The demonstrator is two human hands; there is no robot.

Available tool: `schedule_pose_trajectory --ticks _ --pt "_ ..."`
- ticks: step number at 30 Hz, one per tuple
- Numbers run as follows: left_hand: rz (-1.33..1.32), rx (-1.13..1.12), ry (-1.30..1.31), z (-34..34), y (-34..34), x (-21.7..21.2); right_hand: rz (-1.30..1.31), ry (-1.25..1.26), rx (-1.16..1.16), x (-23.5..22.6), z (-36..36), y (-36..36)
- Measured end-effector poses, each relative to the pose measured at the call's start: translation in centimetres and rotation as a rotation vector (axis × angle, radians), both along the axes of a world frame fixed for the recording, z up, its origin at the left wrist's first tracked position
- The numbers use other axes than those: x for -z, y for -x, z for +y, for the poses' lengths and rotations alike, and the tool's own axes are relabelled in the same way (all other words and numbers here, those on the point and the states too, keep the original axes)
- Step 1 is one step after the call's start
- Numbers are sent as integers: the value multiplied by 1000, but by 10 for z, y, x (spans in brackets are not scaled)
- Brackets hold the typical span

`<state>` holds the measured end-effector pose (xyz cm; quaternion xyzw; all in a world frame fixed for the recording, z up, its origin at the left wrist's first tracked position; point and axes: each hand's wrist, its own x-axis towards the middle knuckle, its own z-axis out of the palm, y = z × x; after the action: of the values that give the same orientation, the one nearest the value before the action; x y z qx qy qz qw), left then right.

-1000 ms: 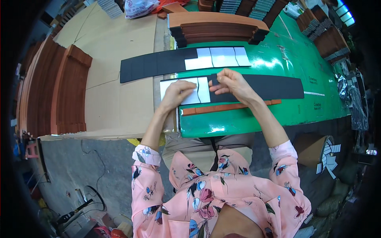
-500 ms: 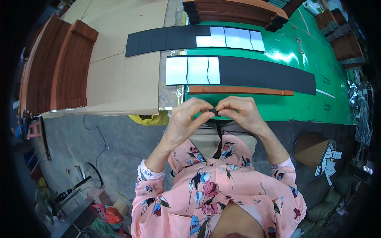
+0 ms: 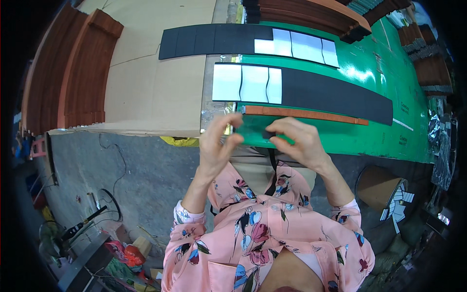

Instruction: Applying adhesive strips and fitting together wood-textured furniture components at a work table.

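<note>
A small black piece (image 3: 267, 134) sits pinched between the thumb and fingertips of my right hand (image 3: 301, 142), just over the table's near edge. My left hand (image 3: 217, 146) is to its left, apart from it, blurred, with thumb and fingers spread; no held thing can be made out there. Beyond my hands lies a narrow reddish-brown strip (image 3: 306, 115). Past that strip is a long black foam sheet (image 3: 335, 95), its left part covered by white backing pieces (image 3: 248, 83). Farther back rests a second black sheet (image 3: 206, 41), with white backing (image 3: 311, 46) on its right part.
Reddish-brown slats are stacked at the left (image 3: 87, 73), at the back (image 3: 306, 17) and at the far right (image 3: 428, 68). Brown cardboard (image 3: 155, 92) and a green sheet (image 3: 350, 136) cover the table. A bin (image 3: 377, 187) with white scraps stands on the floor at right.
Both hands were together on the small black piece. The left hand has come away to the left and spread its fingers; the right keeps the piece. The whole view has shifted slightly.
</note>
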<state>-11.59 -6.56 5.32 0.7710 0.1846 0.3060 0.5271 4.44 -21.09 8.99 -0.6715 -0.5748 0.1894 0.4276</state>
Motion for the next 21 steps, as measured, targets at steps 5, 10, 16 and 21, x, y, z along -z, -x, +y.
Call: schedule_pose_trajectory --ticks 5,10,16,21 --pt "26 -76 -99 14 -24 18 33 -68 146 -2 21 -2" --pt "33 -15 -11 8 -28 25 -38 35 226 -1 30 -2" --pt "10 10 36 10 -27 26 -324 -52 145 5 34 -1" --pt "-6 10 52 10 -28 30 -339 -66 168 9 38 3"
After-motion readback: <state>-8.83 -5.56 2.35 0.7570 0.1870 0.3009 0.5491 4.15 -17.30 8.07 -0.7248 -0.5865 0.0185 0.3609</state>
